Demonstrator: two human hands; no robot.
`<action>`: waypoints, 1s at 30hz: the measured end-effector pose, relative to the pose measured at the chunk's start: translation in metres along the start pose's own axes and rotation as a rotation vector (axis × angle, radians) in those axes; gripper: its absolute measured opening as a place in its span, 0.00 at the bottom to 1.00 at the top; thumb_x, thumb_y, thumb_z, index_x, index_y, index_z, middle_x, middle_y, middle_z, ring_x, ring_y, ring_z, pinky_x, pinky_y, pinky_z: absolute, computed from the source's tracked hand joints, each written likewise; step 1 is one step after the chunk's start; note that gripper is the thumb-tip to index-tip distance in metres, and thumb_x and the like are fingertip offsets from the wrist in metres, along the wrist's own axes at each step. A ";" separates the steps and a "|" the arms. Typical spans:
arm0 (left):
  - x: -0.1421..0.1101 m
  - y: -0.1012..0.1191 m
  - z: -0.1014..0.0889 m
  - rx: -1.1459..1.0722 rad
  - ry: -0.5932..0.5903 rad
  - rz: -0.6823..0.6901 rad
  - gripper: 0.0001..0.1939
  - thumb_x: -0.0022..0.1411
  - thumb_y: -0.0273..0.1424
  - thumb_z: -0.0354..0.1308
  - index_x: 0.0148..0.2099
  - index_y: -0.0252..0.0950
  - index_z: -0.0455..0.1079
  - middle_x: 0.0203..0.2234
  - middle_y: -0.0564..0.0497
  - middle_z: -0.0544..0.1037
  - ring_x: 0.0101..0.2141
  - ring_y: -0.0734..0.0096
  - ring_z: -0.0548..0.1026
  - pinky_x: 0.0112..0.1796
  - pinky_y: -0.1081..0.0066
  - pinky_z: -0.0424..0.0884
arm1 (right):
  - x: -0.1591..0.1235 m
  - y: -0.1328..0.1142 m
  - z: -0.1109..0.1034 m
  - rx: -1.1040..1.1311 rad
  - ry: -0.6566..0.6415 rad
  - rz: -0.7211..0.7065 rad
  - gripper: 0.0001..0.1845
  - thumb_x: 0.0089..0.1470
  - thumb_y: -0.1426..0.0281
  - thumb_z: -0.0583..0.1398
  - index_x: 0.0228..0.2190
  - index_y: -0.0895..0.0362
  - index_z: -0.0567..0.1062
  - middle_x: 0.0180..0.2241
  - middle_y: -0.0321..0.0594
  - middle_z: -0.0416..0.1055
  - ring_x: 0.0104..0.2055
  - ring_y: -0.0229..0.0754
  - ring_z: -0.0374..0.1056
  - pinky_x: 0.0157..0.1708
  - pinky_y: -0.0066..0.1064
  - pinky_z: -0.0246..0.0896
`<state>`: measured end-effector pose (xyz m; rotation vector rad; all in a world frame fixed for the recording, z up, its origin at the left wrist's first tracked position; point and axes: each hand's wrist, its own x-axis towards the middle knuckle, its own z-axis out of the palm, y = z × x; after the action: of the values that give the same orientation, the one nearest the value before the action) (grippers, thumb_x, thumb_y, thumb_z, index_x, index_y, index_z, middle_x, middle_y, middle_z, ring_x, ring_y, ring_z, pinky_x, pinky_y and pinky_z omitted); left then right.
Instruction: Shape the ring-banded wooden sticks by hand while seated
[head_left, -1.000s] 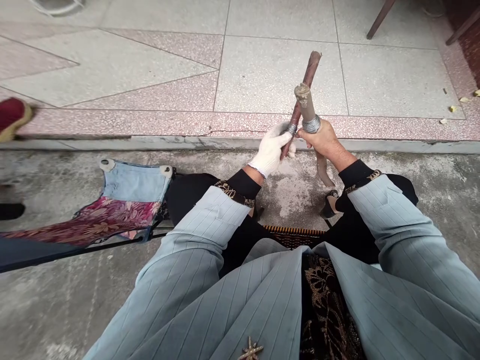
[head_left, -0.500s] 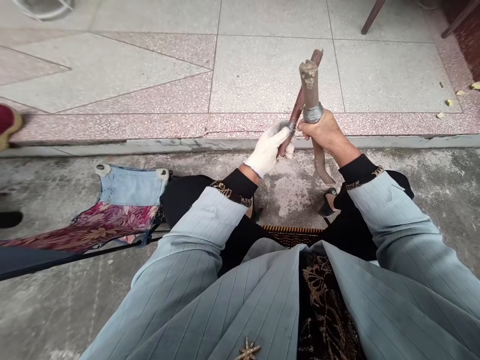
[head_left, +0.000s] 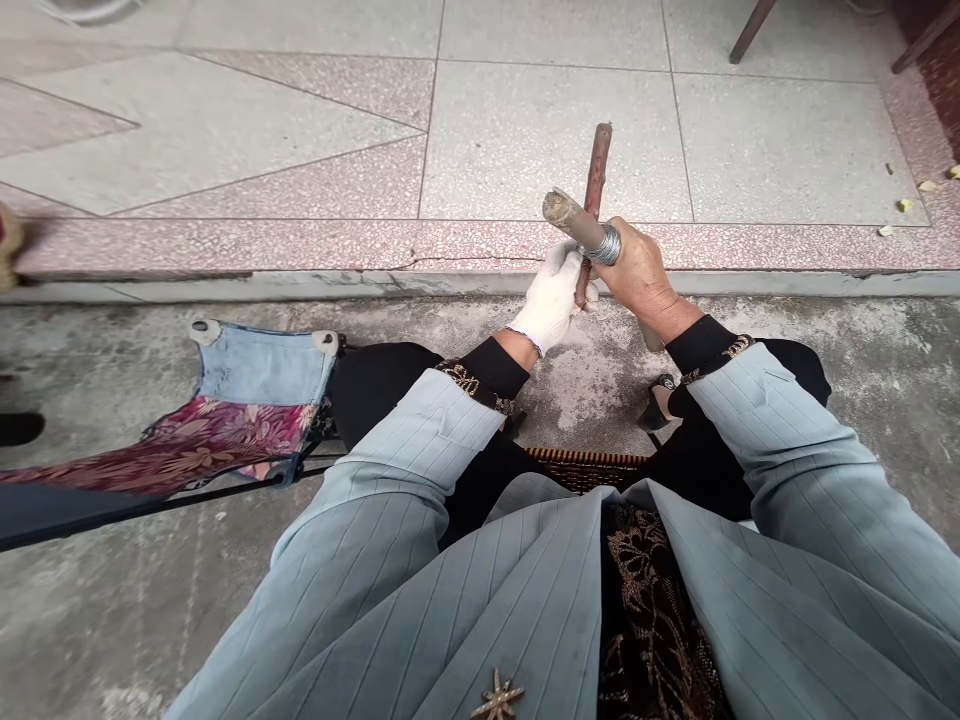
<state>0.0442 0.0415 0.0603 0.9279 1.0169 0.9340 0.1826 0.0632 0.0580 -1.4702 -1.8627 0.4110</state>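
Note:
My left hand [head_left: 553, 300], in a white knit glove, is closed around the lower part of a thin reddish-brown stick [head_left: 598, 170]. Bare, my right hand [head_left: 639, 272] grips a thicker greyish-brown stick [head_left: 571, 218] just below a coil of silvery wire [head_left: 609, 245] wound round it. The thick stick leans left, its cut end up and its lower end showing beneath my right wrist. It crosses in front of the thin stick. Both hands are close together over the step edge, and my fingertips are partly hidden.
A low folding chair with denim and floral cloth [head_left: 259, 365] stands at my left. Ahead runs a raised tiled step [head_left: 525, 130] with a stone edge. Brown furniture legs [head_left: 752, 30] are at the back right. Beneath me is a woven seat [head_left: 585, 468].
The thick stick has swung from nearly upright to leaning left across the thin one. The thin stick's top has moved left and lower. Both hands have drawn closer together.

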 end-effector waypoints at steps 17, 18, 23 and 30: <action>0.010 -0.008 -0.001 0.095 -0.118 0.000 0.10 0.68 0.36 0.53 0.49 0.37 0.62 0.23 0.57 0.67 0.17 0.79 0.66 0.23 0.75 0.66 | 0.003 0.016 0.007 -0.067 0.018 -0.059 0.14 0.52 0.57 0.62 0.35 0.53 0.71 0.34 0.46 0.74 0.41 0.53 0.72 0.39 0.42 0.67; 0.011 -0.010 -0.003 0.127 -0.104 0.013 0.10 0.68 0.35 0.53 0.49 0.37 0.62 0.24 0.55 0.69 0.19 0.77 0.69 0.25 0.73 0.68 | 0.003 0.015 0.008 -0.071 0.012 -0.057 0.14 0.51 0.58 0.63 0.33 0.53 0.71 0.34 0.45 0.75 0.40 0.53 0.72 0.39 0.42 0.67; 0.017 -0.006 -0.013 0.327 -0.019 0.251 0.15 0.64 0.28 0.54 0.53 0.37 0.63 0.39 0.45 0.76 0.46 0.59 0.75 0.47 0.63 0.72 | 0.001 0.016 0.013 -0.009 0.020 -0.016 0.12 0.50 0.58 0.62 0.31 0.53 0.69 0.31 0.41 0.75 0.35 0.50 0.72 0.37 0.42 0.67; 0.011 -0.003 -0.010 0.332 -0.014 0.234 0.20 0.62 0.26 0.56 0.56 0.36 0.63 0.41 0.44 0.76 0.45 0.59 0.75 0.45 0.64 0.71 | 0.007 0.023 0.005 0.104 0.076 0.047 0.12 0.51 0.59 0.62 0.29 0.54 0.69 0.30 0.42 0.75 0.38 0.50 0.73 0.38 0.42 0.69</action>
<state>0.0378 0.0521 0.0518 1.3514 1.0863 0.9661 0.1942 0.0777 0.0424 -1.4424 -1.7241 0.4609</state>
